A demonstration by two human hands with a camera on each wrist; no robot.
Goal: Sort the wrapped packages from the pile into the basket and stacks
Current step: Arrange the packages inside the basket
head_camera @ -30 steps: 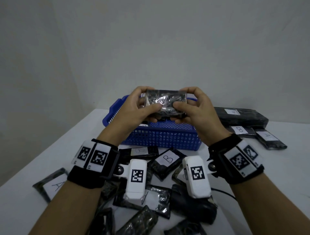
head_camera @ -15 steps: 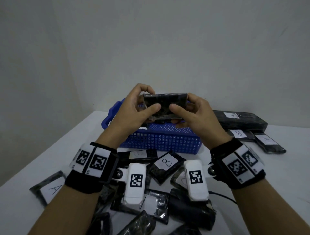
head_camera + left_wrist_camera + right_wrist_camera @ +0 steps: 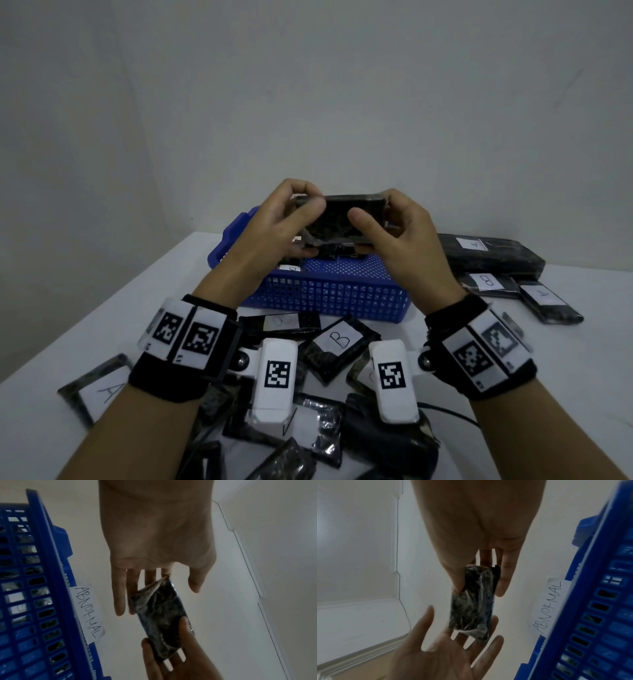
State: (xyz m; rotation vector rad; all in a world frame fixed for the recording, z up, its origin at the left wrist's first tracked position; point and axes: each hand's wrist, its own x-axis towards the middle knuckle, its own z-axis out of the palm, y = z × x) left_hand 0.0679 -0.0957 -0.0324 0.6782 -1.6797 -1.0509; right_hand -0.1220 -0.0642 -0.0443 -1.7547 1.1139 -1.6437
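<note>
Both hands hold one dark wrapped package (image 3: 339,219) in the air over the blue basket (image 3: 325,294). My left hand (image 3: 284,222) has its fingers behind the package's left end and its thumb at the front face. My right hand (image 3: 387,233) pinches the right end between thumb and fingers. In the left wrist view the package (image 3: 161,618) runs from my left hand (image 3: 145,588) down to the right hand (image 3: 180,655). The right wrist view shows the package (image 3: 472,601) pinched by the right hand (image 3: 479,574). No label shows on the package.
The basket carries a paper tag reading ABNORMAL (image 3: 87,612) and holds some packages. A pile of wrapped packages lies near me, one marked B (image 3: 337,341) and one marked A (image 3: 99,394). Stacks of labelled packages (image 3: 489,253) sit on the table to the basket's right.
The hands have turned the package over the basket: its crinkled shiny side faced me before, and now a darker flat face tilts toward me. Both hands stayed in place.
</note>
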